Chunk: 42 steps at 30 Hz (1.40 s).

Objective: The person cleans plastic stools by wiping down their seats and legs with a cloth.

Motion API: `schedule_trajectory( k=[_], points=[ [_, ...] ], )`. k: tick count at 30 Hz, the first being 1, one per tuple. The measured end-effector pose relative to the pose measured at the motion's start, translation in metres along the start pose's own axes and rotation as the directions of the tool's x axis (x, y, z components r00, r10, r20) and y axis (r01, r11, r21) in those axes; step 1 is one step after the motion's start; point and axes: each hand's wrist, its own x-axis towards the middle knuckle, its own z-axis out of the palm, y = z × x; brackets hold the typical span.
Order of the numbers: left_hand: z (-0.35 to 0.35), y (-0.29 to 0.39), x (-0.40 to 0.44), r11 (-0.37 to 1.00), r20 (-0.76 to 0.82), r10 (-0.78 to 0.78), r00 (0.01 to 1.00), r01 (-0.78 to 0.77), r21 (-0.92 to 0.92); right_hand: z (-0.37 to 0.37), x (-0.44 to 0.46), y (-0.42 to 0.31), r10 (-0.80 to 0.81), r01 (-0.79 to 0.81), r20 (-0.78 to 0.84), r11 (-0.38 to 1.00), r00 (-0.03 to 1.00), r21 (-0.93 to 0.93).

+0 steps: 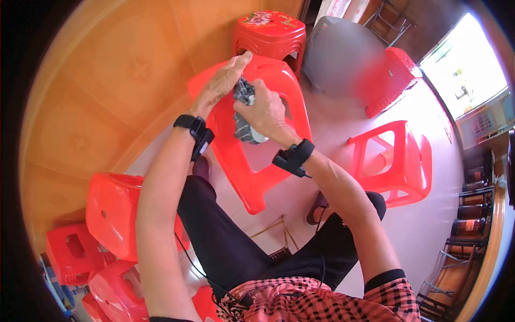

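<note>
A red plastic stool (233,155) is tilted in front of me, its legs toward my body. My left hand (224,80) lies against its upper left part, thumb stretched out along the top, its other fingers mostly hidden. My right hand (264,110) is closed on a bunched grey patterned cloth (245,129), which hangs down over the opening between the stool's legs. The cloth's upper end sits between my two hands. Each wrist wears a black strapped device.
One red stool (271,35) with a flower print stands behind; another (399,161) lies at right. Several red stools (115,214) crowd the lower left. A wooden panel (123,70) runs along the left. Beyond are a blurred grey shape (343,59) and dark folded furniture (472,214) at right.
</note>
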Motion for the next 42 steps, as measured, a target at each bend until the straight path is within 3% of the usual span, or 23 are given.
schedule_trajectory(
  k=[1,3,4,6,10,12,13,15,20,22,24,25,27,28,31,32,34,35,39,42],
  points=[
    [-0.006,-0.01,0.0,1.0,-0.006,0.0,1.0,0.0,-0.007,-0.003,0.005,0.007,-0.025,0.025,0.036,1.0,0.999,0.003],
    [-0.027,-0.039,-0.006,0.861,-0.006,0.19,0.982,-0.164,0.481,-0.007,0.011,0.016,-0.047,0.046,0.082,0.999,0.996,0.012],
    [-0.032,-0.049,-0.012,0.86,-0.003,0.19,0.982,-0.165,0.483,-0.005,0.013,0.019,-0.045,0.044,0.08,0.999,0.996,0.014],
    [-0.041,-0.064,-0.028,0.771,-0.164,0.256,0.953,-0.098,0.63,0.003,0.018,0.023,-0.079,0.07,0.082,0.993,0.994,0.097],
    [-0.051,-0.064,-0.032,0.829,-0.152,0.251,0.956,-0.131,0.544,0.007,0.026,0.026,-0.066,0.067,-0.012,0.993,0.998,0.096],
    [-0.045,-0.061,-0.035,0.817,-0.144,0.215,0.966,-0.097,0.568,-0.009,0.029,0.034,0.039,-0.017,-0.099,0.977,0.994,0.213],
    [-0.043,-0.065,-0.034,0.826,-0.146,0.21,0.967,-0.095,0.556,-0.017,0.034,0.045,0.04,-0.021,-0.093,0.979,0.995,0.201],
    [-0.039,-0.076,-0.035,0.839,-0.182,0.277,0.944,-0.146,0.524,-0.029,0.047,0.059,0.069,-0.062,-0.253,0.997,0.965,0.039],
    [-0.029,-0.098,-0.023,0.783,-0.197,0.417,0.887,-0.24,0.574,-0.022,0.052,0.057,0.157,-0.171,-0.304,0.985,0.939,-0.019],
    [-0.025,-0.1,-0.024,0.793,-0.19,0.42,0.887,-0.258,0.552,-0.026,0.043,0.023,0.013,-0.016,-0.056,0.998,0.998,-0.054],
    [-0.027,-0.096,-0.028,0.766,-0.17,0.428,0.888,-0.256,0.59,-0.015,0.028,-0.001,-0.162,0.17,0.061,0.968,0.985,-0.185],
    [-0.029,-0.098,-0.027,0.769,-0.162,0.421,0.892,-0.256,0.586,-0.006,0.019,-0.006,-0.15,0.159,0.063,0.97,0.987,-0.186],
    [-0.035,-0.101,-0.022,0.788,-0.137,0.334,0.933,-0.197,0.584,0.012,0.003,-0.018,-0.409,0.43,0.156,0.891,0.899,-0.144],
    [-0.036,-0.098,-0.023,0.789,-0.133,0.329,0.935,-0.194,0.583,0.018,-0.006,-0.02,-0.404,0.425,0.158,0.894,0.901,-0.142],
    [-0.034,-0.095,-0.022,0.612,-0.056,0.54,0.84,-0.346,0.711,0.024,-0.034,-0.011,-0.479,0.505,0.185,0.852,0.858,-0.138],
    [-0.034,-0.095,-0.022,0.615,-0.053,0.539,0.841,-0.35,0.707,0.026,-0.045,-0.005,-0.472,0.499,0.186,0.855,0.862,-0.142],
    [-0.032,-0.084,-0.022,0.723,-0.176,0.411,0.895,-0.202,0.661,0.033,-0.07,0.012,-0.512,0.568,0.274,0.801,0.814,-0.191],
    [-0.037,-0.091,-0.013,0.746,-0.188,0.422,0.887,-0.222,0.627,0.044,-0.084,0.026,-0.469,0.553,0.345,0.808,0.813,-0.202],
    [-0.048,-0.098,-0.008,0.746,-0.142,0.356,0.924,-0.19,0.638,0.061,-0.137,0.067,-0.448,0.557,0.423,0.811,0.788,-0.179],
    [-0.043,-0.096,-0.005,0.752,-0.188,0.333,0.924,-0.14,0.644,0.069,-0.169,0.094,-0.344,0.444,0.425,0.881,0.837,-0.162]
  ],
)
